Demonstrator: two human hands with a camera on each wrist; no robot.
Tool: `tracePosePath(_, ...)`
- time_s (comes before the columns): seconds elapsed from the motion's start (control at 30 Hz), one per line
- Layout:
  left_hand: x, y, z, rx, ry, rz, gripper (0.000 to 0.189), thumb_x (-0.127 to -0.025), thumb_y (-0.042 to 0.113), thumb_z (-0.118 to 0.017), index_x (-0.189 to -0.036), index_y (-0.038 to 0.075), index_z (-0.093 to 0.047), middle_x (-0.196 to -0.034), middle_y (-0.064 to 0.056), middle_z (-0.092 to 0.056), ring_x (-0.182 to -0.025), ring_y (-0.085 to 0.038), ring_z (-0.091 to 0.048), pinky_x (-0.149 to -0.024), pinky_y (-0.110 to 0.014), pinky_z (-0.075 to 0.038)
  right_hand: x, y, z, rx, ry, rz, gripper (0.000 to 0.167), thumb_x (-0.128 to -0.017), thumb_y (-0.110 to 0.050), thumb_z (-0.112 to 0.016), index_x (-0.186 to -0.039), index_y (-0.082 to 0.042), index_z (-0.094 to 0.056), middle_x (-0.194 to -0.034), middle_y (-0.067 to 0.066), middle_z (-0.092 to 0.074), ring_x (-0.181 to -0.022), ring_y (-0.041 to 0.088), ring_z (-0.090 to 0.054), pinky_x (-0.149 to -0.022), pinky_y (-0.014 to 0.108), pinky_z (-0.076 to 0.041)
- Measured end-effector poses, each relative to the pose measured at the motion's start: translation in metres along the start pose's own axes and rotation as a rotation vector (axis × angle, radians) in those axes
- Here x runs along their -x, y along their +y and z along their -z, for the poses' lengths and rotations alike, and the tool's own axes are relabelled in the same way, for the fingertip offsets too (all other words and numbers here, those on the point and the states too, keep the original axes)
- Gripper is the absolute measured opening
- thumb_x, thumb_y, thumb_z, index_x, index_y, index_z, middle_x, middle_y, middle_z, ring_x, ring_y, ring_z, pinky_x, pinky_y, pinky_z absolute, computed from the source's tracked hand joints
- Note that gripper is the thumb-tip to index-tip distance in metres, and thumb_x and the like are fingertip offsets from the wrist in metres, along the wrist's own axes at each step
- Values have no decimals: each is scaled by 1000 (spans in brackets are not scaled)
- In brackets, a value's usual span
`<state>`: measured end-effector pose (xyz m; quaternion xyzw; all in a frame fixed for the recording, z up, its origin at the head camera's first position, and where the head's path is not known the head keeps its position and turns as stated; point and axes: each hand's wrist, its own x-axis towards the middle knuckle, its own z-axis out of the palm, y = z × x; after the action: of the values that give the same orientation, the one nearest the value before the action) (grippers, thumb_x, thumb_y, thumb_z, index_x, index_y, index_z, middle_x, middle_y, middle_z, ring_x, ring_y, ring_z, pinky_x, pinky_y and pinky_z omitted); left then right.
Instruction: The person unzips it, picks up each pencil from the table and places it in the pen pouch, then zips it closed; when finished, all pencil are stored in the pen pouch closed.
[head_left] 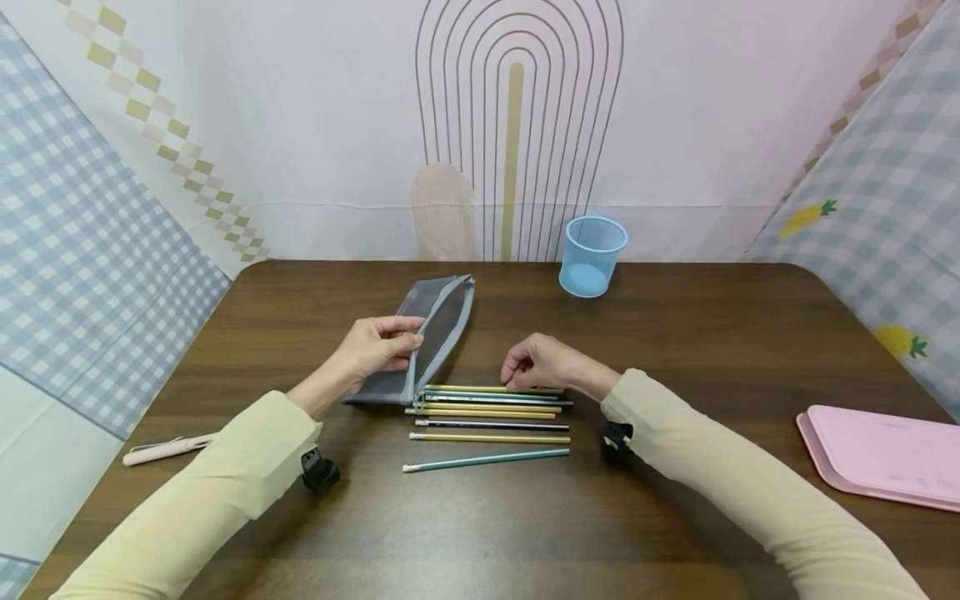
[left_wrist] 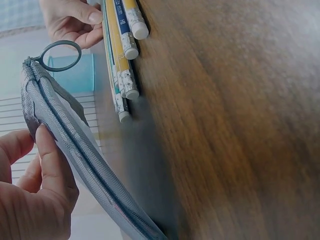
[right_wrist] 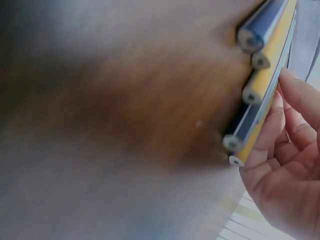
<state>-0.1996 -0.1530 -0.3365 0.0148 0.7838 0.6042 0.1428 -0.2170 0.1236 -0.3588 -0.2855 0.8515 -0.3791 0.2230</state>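
Observation:
My left hand (head_left: 378,346) pinches the near-left edge of a grey zippered pouch (head_left: 408,304) between thumb and fingers. The pouch's mouth gapes toward the right, and a dark ring (left_wrist: 61,56) hangs at its zipper end. Beside the pouch lies a row of several pencils in yellow, dark and green, erasers to the left. My right hand (head_left: 543,364) is at the far side of the row, thumb and fingertips pinching the farthest yellow pencil (head_left: 465,387). Nearer me are a dark blue pencil (head_left: 491,426), a yellow pencil (head_left: 491,438) and a teal pencil (head_left: 487,460).
A light blue mesh cup (head_left: 587,279) stands at the table's back edge. On the right lies a pink flat case (head_left: 885,454). A white pen (head_left: 168,450) rests at the left, beside my left sleeve. Patterned cloth hangs behind the brown table (head_left: 480,533).

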Motion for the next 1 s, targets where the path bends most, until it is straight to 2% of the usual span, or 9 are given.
tracePosePath(0.17,0,0,1,-7,-3,-3,42,-91,11,-60,-131,0,-53,-114,-18,-62,-76,-1,-58,-67,-20,-53,3,3,4,86,18,31,5,-79,4,-67,-78,-2,-68,-71,1,-64,-63,7,-50,-60,22,-45)
tracePosePath(0.37,0,0,1,5,-5,-4,42,-91,10,-59,-132,0,-53,-113,-18,-62,-76,-1,-58,-66,-20,-53,3,4,5,147,-4,59,9,-79,4,-67,-77,-5,-67,-68,0,-60,-62,7,-48,-59,21,-43)
tracePosePath(0.67,0,-1,0,9,-8,-8,42,-91,10,-59,-132,-1,-52,-113,-17,-62,-76,-1,-58,-66,-19,-53,13,10,11,183,28,62,7,-81,1,-66,-77,-5,-66,-69,-1,-59,-63,7,-48,-59,21,-44)
tracePosePath(0.83,-1,-2,0,4,-11,-14,42,-92,10,-59,-132,-1,-52,-110,-15,-63,-76,0,-58,-66,-19,-53,20,15,22,139,94,11,4,-83,1,-66,-80,-2,-65,-71,1,-60,-64,9,-48,-59,21,-44)
tracePosePath(0.9,-1,-2,0,5,-11,-15,42,-92,10,-59,-132,-1,-52,-109,-13,-64,-76,0,-58,-66,-19,-53,22,16,26,86,115,-15,1,-84,1,-65,-83,1,-65,-73,4,-61,-64,10,-48,-58,21,-43)
tracePosePath(1.0,-2,-2,0,3,-10,-14,42,-92,10,-59,-132,0,-52,-110,-14,-64,-77,-1,-59,-67,-20,-53,21,16,29,-38,122,-74,11,-87,0,-62,-95,7,-62,-76,5,-60,-66,10,-50,-59,22,-45)
